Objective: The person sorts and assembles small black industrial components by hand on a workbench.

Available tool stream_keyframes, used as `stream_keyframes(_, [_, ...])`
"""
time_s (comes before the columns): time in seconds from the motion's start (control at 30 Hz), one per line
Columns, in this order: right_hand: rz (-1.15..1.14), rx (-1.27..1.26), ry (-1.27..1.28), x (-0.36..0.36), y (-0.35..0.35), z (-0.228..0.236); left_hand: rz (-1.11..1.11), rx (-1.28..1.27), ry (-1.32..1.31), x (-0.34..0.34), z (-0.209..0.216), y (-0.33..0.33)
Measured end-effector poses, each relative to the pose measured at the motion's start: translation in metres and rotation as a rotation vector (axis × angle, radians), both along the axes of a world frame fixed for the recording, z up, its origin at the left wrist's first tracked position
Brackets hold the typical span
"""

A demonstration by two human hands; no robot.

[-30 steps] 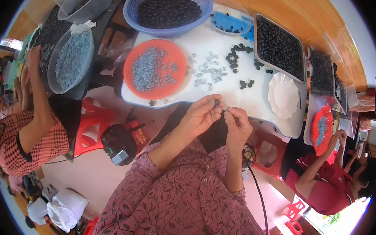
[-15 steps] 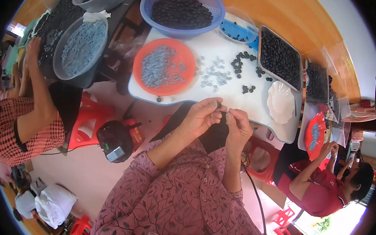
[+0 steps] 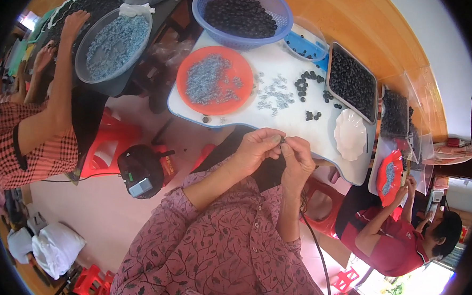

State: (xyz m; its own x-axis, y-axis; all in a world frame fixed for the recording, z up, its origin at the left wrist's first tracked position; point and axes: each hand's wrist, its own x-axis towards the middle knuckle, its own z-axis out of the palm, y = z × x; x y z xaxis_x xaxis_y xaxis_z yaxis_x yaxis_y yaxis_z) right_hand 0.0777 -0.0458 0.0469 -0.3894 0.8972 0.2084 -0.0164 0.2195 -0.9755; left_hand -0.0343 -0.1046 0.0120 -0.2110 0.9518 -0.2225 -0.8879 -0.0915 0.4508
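The round orange plastic plate (image 3: 215,80) looks smooth and faintly glossy under its pile of small silvery metal-looking pieces (image 3: 207,78). The blue plastic mesh basket (image 3: 242,16) holds matt black beads (image 3: 241,14). The white tabletop (image 3: 299,124) is smooth; the scalloped white dish (image 3: 350,134) shines. The pink patterned cloth sleeve (image 3: 198,240) is matt.

1. A white table (image 3: 298,120) stands at twelve o'clock from me, over a pale pinkish floor (image 3: 98,208).
2. Red plastic stools (image 3: 105,151) sit at ten o'clock.
3. Orange wooden flooring (image 3: 368,28) curves around at one o'clock.
4. Daylight glares at five o'clock.
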Motion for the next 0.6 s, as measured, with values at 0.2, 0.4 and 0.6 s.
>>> stream_keyframes(0.2, [0.040,-0.039,-0.043,0.000,-0.005,0.009,0.017,-0.007,0.071,0.001,0.001,-0.002])
stream_keyframes(0.4, [0.055,-0.077,-0.001,0.003,-0.004,0.002,-0.002,0.072,-0.052,0.002,-0.004,-0.003])
stream_keyframes(0.6, [0.066,-0.171,0.074,0.007,-0.004,-0.001,-0.022,-0.029,0.169,0.003,0.000,-0.006])
